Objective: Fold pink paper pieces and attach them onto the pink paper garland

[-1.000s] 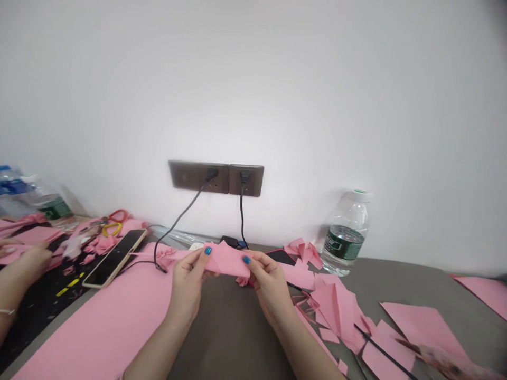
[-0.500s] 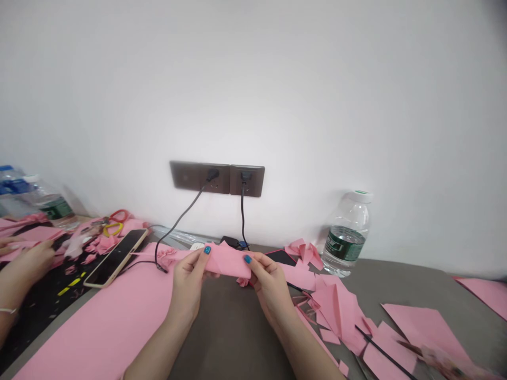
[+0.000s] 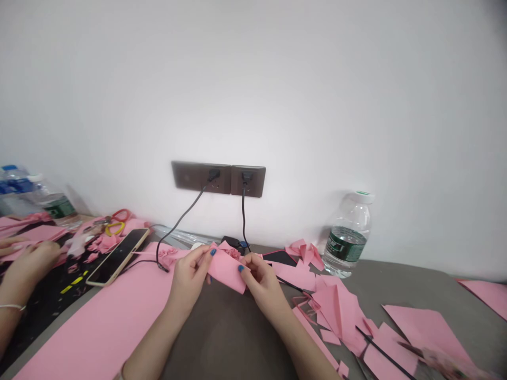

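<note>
Between my two hands, above the grey table (image 3: 222, 338), is a small folded piece of pink paper (image 3: 227, 270). My left hand (image 3: 190, 277) pinches its left end, with the blue-nailed thumb on top. My right hand (image 3: 259, 277) grips the upper right edge between thumb and curled fingers. The paper slants down to the right. Just behind it sit crumpled pink paper bits (image 3: 232, 252), partly hidden. A large pink sheet (image 3: 106, 322) lies to the left of my left forearm.
A phone (image 3: 118, 257) and scissors (image 3: 114, 227) lie at left, near a co-worker's hand (image 3: 37, 264). A water bottle (image 3: 347, 235) stands by the wall at right. Pink scraps (image 3: 336, 309) cover the right side. Black cables (image 3: 180, 216) hang from wall sockets (image 3: 219, 178).
The folded paper has tilted, its right end now lower. My right hand has shifted slightly left and its fingers have curled more at the paper's edge. My left hand keeps its pinch.
</note>
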Demonstrator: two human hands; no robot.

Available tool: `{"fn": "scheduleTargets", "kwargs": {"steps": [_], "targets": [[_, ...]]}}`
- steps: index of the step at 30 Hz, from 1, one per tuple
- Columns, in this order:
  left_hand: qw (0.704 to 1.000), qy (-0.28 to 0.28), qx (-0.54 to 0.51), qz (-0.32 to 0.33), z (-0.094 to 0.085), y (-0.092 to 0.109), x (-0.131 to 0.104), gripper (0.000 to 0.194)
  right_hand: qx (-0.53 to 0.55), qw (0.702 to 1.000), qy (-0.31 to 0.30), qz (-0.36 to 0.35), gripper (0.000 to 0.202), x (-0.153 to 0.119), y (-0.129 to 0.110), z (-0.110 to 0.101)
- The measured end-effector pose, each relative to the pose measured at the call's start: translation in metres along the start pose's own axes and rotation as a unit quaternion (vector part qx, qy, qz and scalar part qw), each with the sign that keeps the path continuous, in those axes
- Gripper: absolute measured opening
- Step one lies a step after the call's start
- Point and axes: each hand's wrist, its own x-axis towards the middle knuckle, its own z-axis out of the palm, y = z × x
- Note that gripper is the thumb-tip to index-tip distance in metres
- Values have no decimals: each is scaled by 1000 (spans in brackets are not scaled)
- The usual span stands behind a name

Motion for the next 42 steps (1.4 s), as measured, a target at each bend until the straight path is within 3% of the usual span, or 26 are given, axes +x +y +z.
{"fn": "scheduleTargets", "kwargs": {"steps": [6, 13, 22, 42], "targets": [[996, 35, -77, 7, 0, 1, 3, 27, 25, 999, -10, 25, 39, 1, -4, 0], [981, -11, -186, -58, 6, -2, 1, 34, 71, 996, 43, 36, 36, 3, 3, -2], [986, -15, -157, -48, 8, -4, -2, 32, 127, 984, 114, 50, 30, 4, 2, -1], [981, -35, -188, -41, 9, -11, -3, 31, 194, 971, 121, 76, 28, 6, 6, -1]]}}
